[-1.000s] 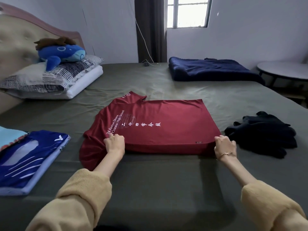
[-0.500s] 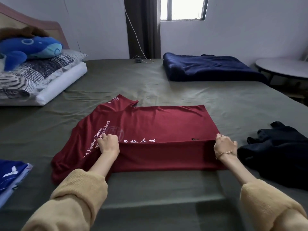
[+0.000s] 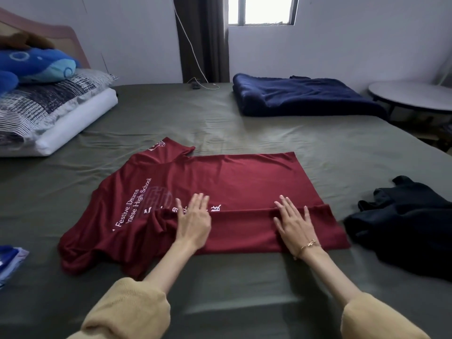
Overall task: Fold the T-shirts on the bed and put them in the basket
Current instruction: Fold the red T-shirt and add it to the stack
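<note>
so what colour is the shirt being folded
Dark red with white lettering; the T-shirt shows clearly in the head view.

My room: white walls (image 3: 342, 45), bright window (image 3: 260, 9), dark curtain (image 3: 200, 37), round table (image 3: 413, 96) on my right, pink headboard (image 3: 71, 42).

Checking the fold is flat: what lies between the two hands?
In the head view, only the red T-shirt's folded strip lies between left hand and right hand.
</note>
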{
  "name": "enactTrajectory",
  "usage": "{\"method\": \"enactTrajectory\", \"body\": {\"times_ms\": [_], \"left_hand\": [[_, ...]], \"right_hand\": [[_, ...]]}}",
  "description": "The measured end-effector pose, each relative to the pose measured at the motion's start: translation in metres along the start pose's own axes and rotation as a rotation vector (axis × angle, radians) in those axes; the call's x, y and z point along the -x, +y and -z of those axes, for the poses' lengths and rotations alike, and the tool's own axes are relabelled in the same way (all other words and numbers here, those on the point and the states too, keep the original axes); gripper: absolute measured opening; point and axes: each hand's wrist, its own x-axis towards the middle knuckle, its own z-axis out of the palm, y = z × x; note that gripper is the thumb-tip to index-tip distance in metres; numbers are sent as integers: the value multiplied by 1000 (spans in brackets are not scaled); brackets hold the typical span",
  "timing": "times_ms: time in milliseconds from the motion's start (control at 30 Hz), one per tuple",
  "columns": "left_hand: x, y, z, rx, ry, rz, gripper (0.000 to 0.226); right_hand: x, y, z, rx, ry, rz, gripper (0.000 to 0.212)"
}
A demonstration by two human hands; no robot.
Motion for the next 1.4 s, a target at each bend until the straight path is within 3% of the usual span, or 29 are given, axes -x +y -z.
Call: {"method": "enactTrajectory", "body": {"times_ms": [100,233,367,500,567,633,800,900,1033,1167,1300,1400], "left_hand": [[13,25,-5,214,-273,-159,52],[19,26,-17,164,-312,-165,56],[19,31,-14,65,-299,-158,59],[25,29,-11,21,-274,-165,58],[31,18,-2,-19,-143,-184,67],[40,-1,6,17,10,-205,52],[57,-57,36,91,87,-79,49],[69,-101,51,132,109,37,45],[92,-161,65,214,114,217,39],[110,-207,71,289,-67,315,52],[116,-234,70,220,-258,224,68],[116,-248,65,232,-291,155,63]], "right_hand": [[13,10,-6,-24,-195,-55,59],[23,39,0,45,-219,-135,63],[26,39,4,87,-224,-182,68],[32,0,1,68,-193,17,96],[34,-24,-4,30,-208,107,109],[34,-49,-8,7,-227,197,116],[30,-115,-7,-149,-190,320,48],[26,-158,-8,-185,-192,406,52],[18,-209,-5,-332,-259,343,62],[12,-245,-6,-166,-270,456,82],[1,-261,-15,-152,-244,482,52],[-10,-264,-23,-182,-238,528,27]]}}
